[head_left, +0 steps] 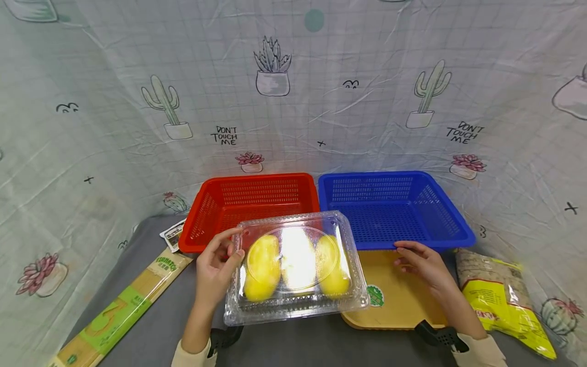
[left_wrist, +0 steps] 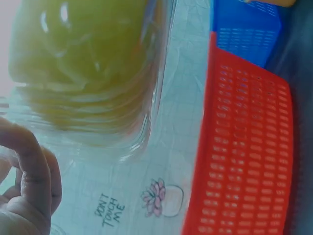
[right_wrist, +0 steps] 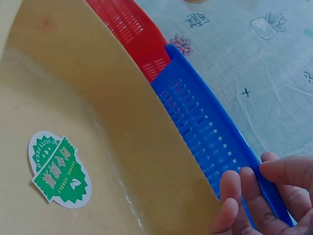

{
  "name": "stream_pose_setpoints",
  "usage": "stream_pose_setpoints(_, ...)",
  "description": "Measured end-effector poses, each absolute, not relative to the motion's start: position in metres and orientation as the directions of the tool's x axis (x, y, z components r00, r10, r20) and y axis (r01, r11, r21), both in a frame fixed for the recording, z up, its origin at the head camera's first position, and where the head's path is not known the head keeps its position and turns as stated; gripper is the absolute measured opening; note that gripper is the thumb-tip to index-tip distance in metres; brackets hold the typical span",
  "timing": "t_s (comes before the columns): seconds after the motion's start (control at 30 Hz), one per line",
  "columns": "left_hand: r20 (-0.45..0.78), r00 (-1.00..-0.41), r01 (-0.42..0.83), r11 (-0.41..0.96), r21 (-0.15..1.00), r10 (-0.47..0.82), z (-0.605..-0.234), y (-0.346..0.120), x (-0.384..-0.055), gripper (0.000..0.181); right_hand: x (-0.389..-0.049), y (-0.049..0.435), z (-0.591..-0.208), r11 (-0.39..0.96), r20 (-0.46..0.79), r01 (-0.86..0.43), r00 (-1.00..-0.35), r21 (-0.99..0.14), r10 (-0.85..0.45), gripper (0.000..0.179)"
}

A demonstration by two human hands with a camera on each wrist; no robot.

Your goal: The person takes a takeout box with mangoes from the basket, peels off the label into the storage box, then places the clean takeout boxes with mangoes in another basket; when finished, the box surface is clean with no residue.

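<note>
A clear plastic clamshell box (head_left: 286,303) with yellow, mango-like fruit (head_left: 261,270) is held up in front of the baskets. My left hand (head_left: 219,267) pinches its left side between thumb and fingers. Glare on the lid hides the middle of the contents. Seen from the left wrist, the fruit (left_wrist: 78,49) shows through the ribbed wall. My right hand (head_left: 419,265) is off the box, fingers loosely bent. Its fingertips are right at the front rim of the blue basket (head_left: 341,245), which they overlap in the right wrist view. Below lies a yellow tray (head_left: 394,316) bearing a green-and-white sticker (right_wrist: 61,169).
A red basket (head_left: 197,248) adjoins the blue one, both against a patterned cloth (head_left: 321,117). On the left lies a long noodle packet (head_left: 119,311) beside a small white sachet (head_left: 173,234). A yellow-and-clear bag (head_left: 500,300) rests at the right.
</note>
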State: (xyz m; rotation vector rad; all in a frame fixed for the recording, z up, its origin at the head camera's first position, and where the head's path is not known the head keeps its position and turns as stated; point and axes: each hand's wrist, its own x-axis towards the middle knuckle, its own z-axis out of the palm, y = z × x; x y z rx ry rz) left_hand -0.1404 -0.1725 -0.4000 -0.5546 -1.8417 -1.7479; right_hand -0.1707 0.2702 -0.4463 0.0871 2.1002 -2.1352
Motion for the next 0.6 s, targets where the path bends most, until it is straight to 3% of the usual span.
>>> stream_pose_setpoints(0.2, 0.685, -0.716, 0.69, 0.015, 0.724, -0.136, -0.392, -0.157, -0.15, 0.034, -0.17, 0.27, -0.445, -0.021, -0.146, 0.147, -0.988, -0.989, -0.05, 0.017)
stream_pose_setpoints(0.6, 0.65, -0.733, 0.637, 0.132, 0.759, -0.2, -0.384, -0.136, -0.165, 0.033, -0.171, 0.268, -0.445, -0.013, -0.157, 0.158, -0.987, -0.987, -0.016, 0.015)
